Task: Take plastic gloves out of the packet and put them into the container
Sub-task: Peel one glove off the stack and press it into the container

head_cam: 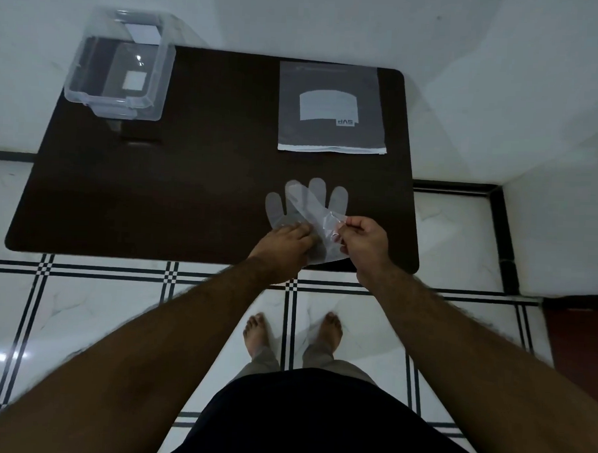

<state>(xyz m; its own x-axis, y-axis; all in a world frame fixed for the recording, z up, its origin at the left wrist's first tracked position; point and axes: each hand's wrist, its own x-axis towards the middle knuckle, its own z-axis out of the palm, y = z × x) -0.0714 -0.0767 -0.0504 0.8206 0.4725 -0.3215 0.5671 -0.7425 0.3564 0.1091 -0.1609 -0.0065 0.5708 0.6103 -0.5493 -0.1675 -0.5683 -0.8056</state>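
A thin clear plastic glove (309, 202) lies on the dark table (189, 187) near its front edge, fingers pointing away from me. My left hand (283, 241) presses flat on the glove's palm area. My right hand (363, 241) pinches the glove's right edge and lifts a fold of it. The glove packet (332, 108), grey with a white label, lies flat at the table's far right. The clear plastic container (117, 67) stands open at the far left corner, with only a white label showing inside.
White walls close in behind and to the right of the table. Below the front edge is a white tiled floor (99, 303) with black lines, where my bare feet (293, 332) stand.
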